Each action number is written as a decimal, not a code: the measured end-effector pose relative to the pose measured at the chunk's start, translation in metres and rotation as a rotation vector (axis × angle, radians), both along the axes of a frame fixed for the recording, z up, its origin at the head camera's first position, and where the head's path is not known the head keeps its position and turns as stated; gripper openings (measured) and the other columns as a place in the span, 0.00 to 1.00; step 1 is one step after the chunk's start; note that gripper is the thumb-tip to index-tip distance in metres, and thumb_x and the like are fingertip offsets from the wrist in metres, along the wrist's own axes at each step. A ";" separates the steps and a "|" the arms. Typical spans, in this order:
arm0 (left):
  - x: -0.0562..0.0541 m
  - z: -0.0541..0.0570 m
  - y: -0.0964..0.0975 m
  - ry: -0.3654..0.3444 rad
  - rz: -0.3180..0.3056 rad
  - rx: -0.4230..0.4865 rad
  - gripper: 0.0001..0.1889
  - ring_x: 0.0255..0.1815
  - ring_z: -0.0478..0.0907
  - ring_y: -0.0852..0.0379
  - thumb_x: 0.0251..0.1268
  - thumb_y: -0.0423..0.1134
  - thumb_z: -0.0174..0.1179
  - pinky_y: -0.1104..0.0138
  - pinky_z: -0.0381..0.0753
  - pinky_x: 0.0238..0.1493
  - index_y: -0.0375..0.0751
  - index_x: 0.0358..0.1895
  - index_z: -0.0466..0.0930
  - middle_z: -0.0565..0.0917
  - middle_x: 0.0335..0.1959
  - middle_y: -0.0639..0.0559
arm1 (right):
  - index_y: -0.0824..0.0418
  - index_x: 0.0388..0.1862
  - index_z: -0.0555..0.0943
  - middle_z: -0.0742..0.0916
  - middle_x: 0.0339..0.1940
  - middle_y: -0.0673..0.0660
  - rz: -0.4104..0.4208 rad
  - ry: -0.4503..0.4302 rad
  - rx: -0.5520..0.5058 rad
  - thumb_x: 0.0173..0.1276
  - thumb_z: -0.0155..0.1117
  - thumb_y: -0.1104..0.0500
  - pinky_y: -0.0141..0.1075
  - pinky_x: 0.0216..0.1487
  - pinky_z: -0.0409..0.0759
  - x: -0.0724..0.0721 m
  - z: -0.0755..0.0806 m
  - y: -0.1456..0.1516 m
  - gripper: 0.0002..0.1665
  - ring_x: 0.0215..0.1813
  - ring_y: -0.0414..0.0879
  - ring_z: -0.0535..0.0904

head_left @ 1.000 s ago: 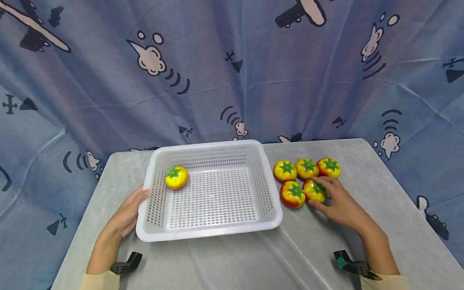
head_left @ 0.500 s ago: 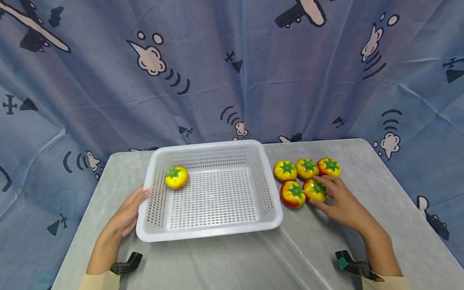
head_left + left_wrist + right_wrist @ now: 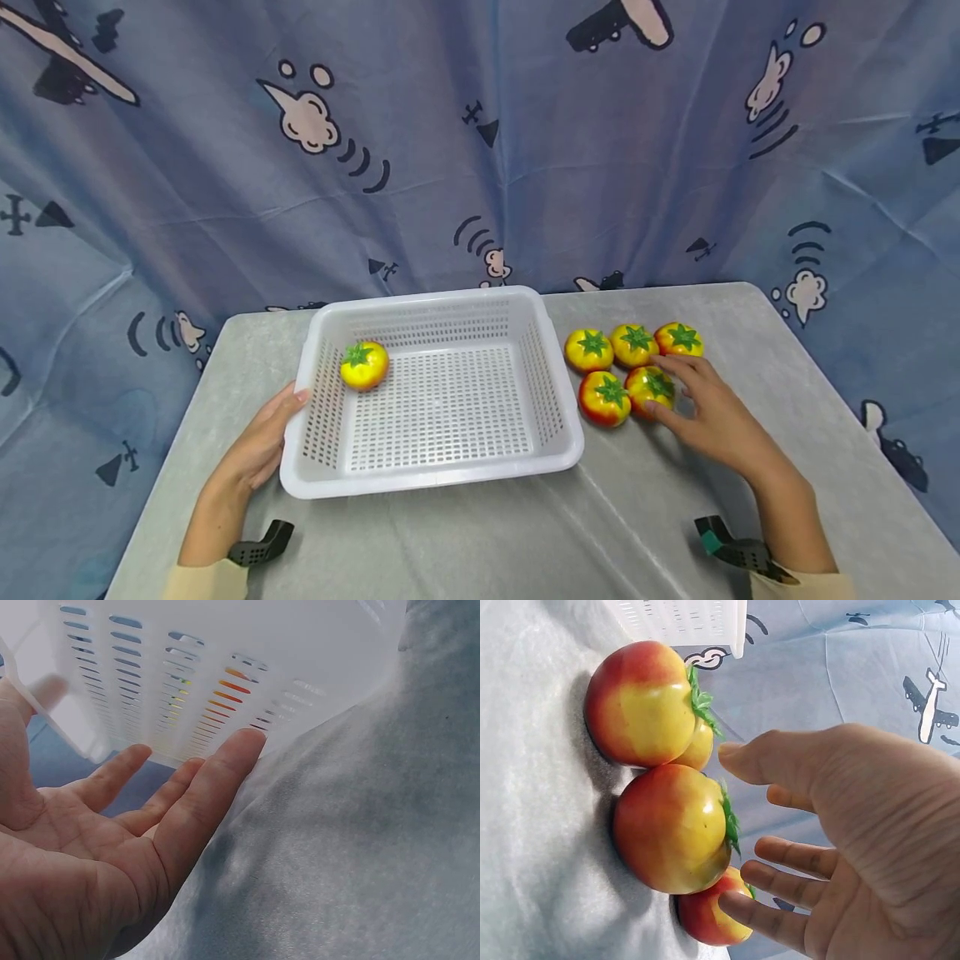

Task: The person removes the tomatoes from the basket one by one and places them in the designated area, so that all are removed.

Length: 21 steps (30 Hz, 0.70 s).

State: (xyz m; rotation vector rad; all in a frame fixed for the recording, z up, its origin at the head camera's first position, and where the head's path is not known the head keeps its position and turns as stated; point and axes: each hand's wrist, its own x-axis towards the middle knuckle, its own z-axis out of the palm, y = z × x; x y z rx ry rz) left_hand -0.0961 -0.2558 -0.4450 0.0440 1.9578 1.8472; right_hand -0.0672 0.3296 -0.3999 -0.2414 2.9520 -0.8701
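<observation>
My left hand [image 3: 258, 437] holds the left rim of a white perforated plastic basket [image 3: 431, 479]; its thumb is over the rim and its fingers lie along the outer wall [image 3: 225, 630]. Inside the basket, at the left, sits one yellow-red toy tomato [image 3: 364, 367] with a green leafy top. My right hand [image 3: 708, 408] is spread beside the near right tomato [image 3: 649, 390] of a group on the table. In the right wrist view, a gap shows between that tomato [image 3: 671, 829] and the thumb and fingers of my right hand [image 3: 855, 847].
Against that tomato stands another [image 3: 603, 398] on its left, with three more in a row behind, the middle one [image 3: 634, 344] among them. All stand right of the basket on a grey cloth-covered table [image 3: 480, 542]. A blue patterned curtain [image 3: 450, 167] hangs behind the table's back edge.
My right hand has spread a little and shifted slightly right around the near right tomato. My left hand, the basket and the tomatoes stay put; the head view tilts slightly.
</observation>
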 end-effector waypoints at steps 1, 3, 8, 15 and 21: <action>0.000 0.000 0.000 0.001 0.003 0.001 0.39 0.69 0.75 0.47 0.89 0.55 0.37 0.59 0.86 0.59 0.43 0.88 0.31 0.54 0.83 0.23 | 0.64 0.78 0.69 0.70 0.75 0.74 0.004 0.012 -0.003 0.73 0.74 0.54 0.71 0.62 0.79 0.000 0.001 0.000 0.40 0.69 0.73 0.73; 0.000 0.000 0.000 0.003 0.005 0.001 0.39 0.67 0.76 0.50 0.90 0.55 0.37 0.60 0.86 0.58 0.42 0.88 0.31 0.54 0.82 0.22 | 0.64 0.77 0.70 0.71 0.74 0.73 0.009 0.030 -0.009 0.73 0.74 0.54 0.71 0.62 0.79 0.001 0.002 -0.001 0.39 0.68 0.72 0.74; -0.001 0.000 0.000 0.007 0.004 -0.007 0.38 0.65 0.78 0.53 0.90 0.55 0.37 0.60 0.86 0.58 0.42 0.88 0.32 0.56 0.82 0.22 | 0.63 0.77 0.71 0.73 0.74 0.71 0.010 0.056 -0.012 0.73 0.73 0.55 0.69 0.61 0.80 0.002 0.005 -0.005 0.38 0.68 0.70 0.74; -0.002 0.000 0.000 -0.009 0.009 -0.013 0.39 0.72 0.73 0.42 0.89 0.57 0.38 0.56 0.85 0.60 0.45 0.88 0.32 0.54 0.83 0.24 | 0.61 0.77 0.71 0.73 0.74 0.71 0.013 0.059 0.011 0.74 0.72 0.53 0.76 0.67 0.70 0.001 0.014 -0.016 0.38 0.72 0.73 0.71; -0.002 -0.001 -0.001 -0.004 0.005 -0.009 0.39 0.70 0.74 0.43 0.89 0.56 0.38 0.57 0.85 0.60 0.44 0.88 0.32 0.55 0.83 0.24 | 0.62 0.77 0.71 0.74 0.72 0.72 0.003 0.075 0.122 0.73 0.73 0.52 0.76 0.65 0.72 0.003 0.026 -0.024 0.39 0.70 0.74 0.73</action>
